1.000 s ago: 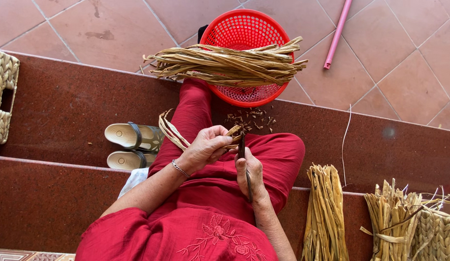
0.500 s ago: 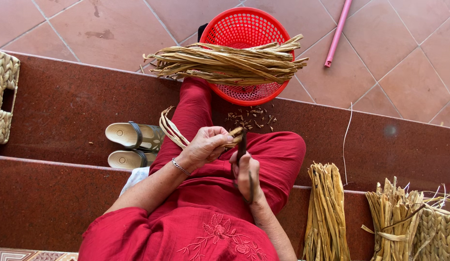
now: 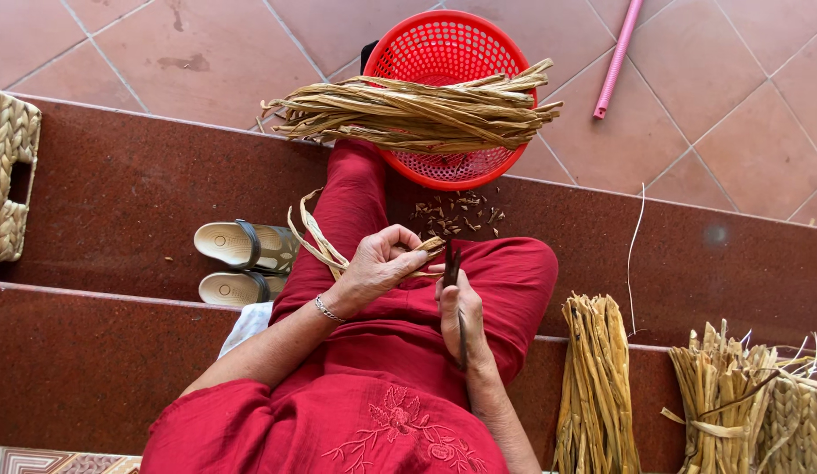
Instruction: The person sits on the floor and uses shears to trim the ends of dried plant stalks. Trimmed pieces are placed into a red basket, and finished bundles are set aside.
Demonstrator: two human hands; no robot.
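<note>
My left hand (image 3: 377,263) grips a bunch of dried straw strands (image 3: 319,241) over my lap, their ends curving out to the left. My right hand (image 3: 459,312) holds dark scissors (image 3: 452,263) upright, blades pointing at the strand tips beside my left fingers. I sit on dark red steps in red clothing. A bundle of dried straw (image 3: 417,110) lies across the rim of a red plastic basket (image 3: 448,53) on the tiled floor ahead. Small cut scraps (image 3: 457,212) lie on the step between my knee and the basket.
A pair of cream sandals (image 3: 241,263) sits on the step to my left. A woven basket (image 3: 9,171) stands at the far left. Straw bundles (image 3: 597,386) and a woven piece (image 3: 790,412) lie to my right. A pink pole (image 3: 619,57) rests on the tiles.
Both hands stay over my lap; the scissors have shifted slightly toward the strand tips held by my left hand.
</note>
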